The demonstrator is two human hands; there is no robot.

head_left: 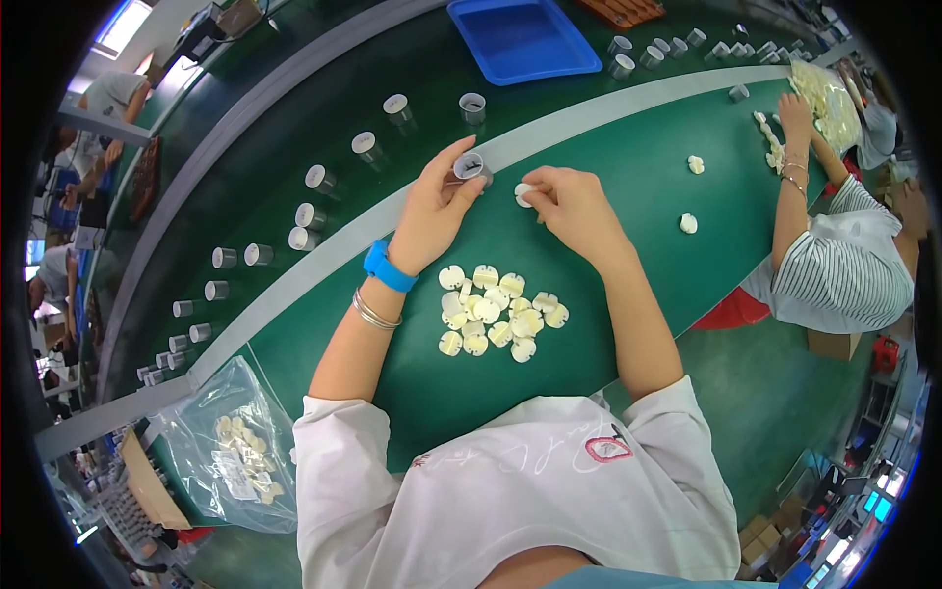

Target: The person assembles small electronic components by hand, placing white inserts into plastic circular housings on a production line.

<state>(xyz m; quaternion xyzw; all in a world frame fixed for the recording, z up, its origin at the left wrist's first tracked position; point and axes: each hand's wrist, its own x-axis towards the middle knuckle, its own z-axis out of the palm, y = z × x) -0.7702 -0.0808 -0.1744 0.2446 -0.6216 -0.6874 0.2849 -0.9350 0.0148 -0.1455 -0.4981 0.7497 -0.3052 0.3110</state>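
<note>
My left hand [432,214] is wrapped round a small grey cylindrical cup [469,165], with its open top facing up and something dark inside. Just to the right, my right hand [581,211] pinches a white round disc [525,195] between thumb and fingers, a short way apart from the cup. A loose pile of cream-white notched discs [488,311] lies on the green table [412,432] between my forearms. Some discs lie flat, others tilt over each other.
Rows of similar grey cups [365,147] stand on the dark surface beyond the pale rail [343,221]. A blue tray [525,44] is at the far side. A clear bag of discs [231,442] lies at left. A co-worker [834,260] reaches over the table at right.
</note>
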